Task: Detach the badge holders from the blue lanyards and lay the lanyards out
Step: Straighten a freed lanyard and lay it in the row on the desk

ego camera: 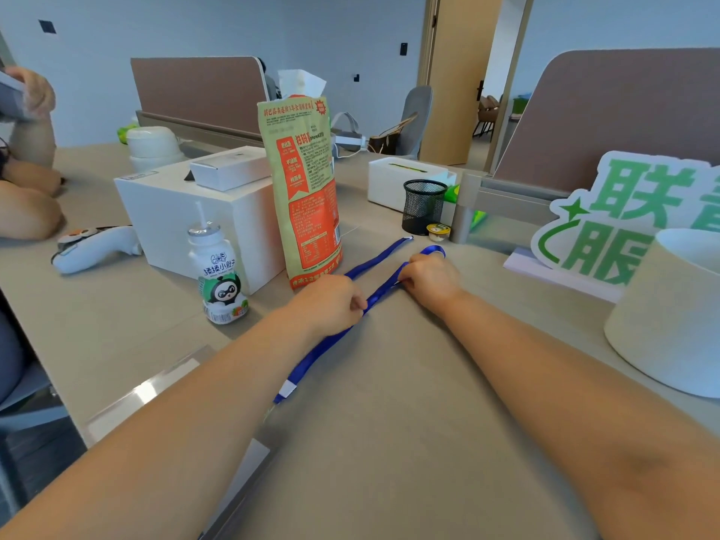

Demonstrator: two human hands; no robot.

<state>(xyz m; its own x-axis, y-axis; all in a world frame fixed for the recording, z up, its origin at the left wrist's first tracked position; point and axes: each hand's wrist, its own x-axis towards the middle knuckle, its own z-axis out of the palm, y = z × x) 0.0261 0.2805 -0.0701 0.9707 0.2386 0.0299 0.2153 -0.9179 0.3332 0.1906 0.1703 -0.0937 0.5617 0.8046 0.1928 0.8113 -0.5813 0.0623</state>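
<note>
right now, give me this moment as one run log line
left hand: pinches blue lanyard mid-strap | right hand: pinches it farther up | near end: lies on desk | badge holder: none seen

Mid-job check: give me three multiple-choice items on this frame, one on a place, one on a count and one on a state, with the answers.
1. Where does the black mesh cup stand?
A. left of the snack bag
B. right of the snack bag
C. on the floor

2. How many hands hold the blue lanyard?
A. none
B. one
C. two

3. How is the drink bottle placed?
A. upright
B. on its side
C. upside down

Answers:
1 B: the cup sits to the right of the bag, a little farther back.
2 C: the left hand and the right hand both grip the strap.
3 A: it stands on its base with a straw pointing up.
</note>
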